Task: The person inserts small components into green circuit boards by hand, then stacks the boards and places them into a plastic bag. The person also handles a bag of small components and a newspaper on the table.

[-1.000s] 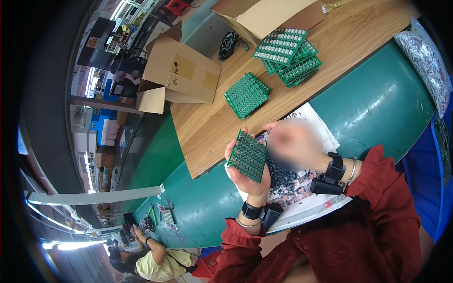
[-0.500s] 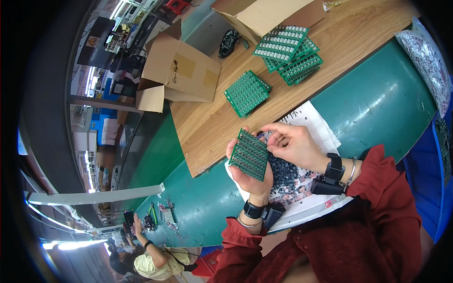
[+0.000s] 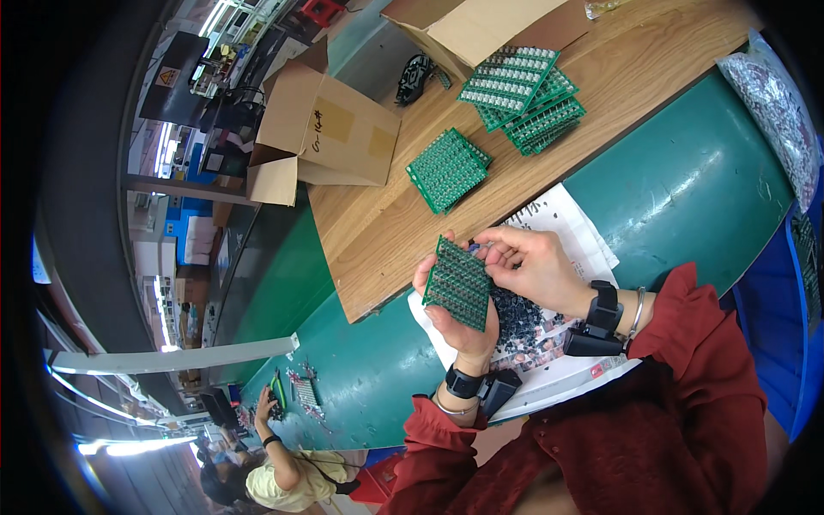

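My left hand (image 3: 472, 339) grips a green circuit board panel (image 3: 459, 287) covered in rows of small parts, tilted toward me. At the panel's right edge, the thumb and fingers of my right hand (image 3: 542, 268) are pinched together; what they hold, if anything, is too small to make out. Below both hands, many small dark pieces (image 3: 518, 316) lie on a white printed sheet (image 3: 579, 225). Just beyond, on the wooden board, sits a short stack of green circuit panels (image 3: 448, 170). A larger stack with white parts (image 3: 515, 81) stands farther right.
Two open cardboard boxes (image 3: 348, 129) (image 3: 481, 30) stand at the back. A black cable bundle (image 3: 415, 79) lies between them. At the right are a clear bag of parts (image 3: 768, 112) and a blue bin (image 3: 768, 292). Another person (image 3: 287, 468) works at the green table's far left.
The panel in my left hand has shifted slightly right and turned a little. My right hand stays at its edge. The other person's hand has moved toward the tools on the table.
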Motion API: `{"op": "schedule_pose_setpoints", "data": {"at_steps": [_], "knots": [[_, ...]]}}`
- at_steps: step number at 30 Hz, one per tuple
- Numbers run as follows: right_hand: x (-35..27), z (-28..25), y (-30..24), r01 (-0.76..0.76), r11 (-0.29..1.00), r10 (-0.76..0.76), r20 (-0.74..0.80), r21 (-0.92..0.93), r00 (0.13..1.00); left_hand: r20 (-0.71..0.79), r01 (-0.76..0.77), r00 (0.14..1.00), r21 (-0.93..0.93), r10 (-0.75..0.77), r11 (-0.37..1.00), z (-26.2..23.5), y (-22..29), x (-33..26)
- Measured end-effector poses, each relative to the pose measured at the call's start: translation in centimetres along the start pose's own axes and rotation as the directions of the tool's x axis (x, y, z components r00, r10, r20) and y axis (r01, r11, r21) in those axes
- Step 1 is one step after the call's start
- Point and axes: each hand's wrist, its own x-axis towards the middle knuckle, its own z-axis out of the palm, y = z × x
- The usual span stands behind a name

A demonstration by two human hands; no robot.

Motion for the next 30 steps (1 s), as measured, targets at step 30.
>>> {"op": "schedule_pose_setpoints", "data": {"at_steps": [30], "knots": [[0.5,-0.8,-1.0,0.198,0.974,-0.204,-0.041,-0.112,0.978,0.005,-0.005,1.000,0.102,0.005,0.995,0.3,0.3,-0.3]]}}
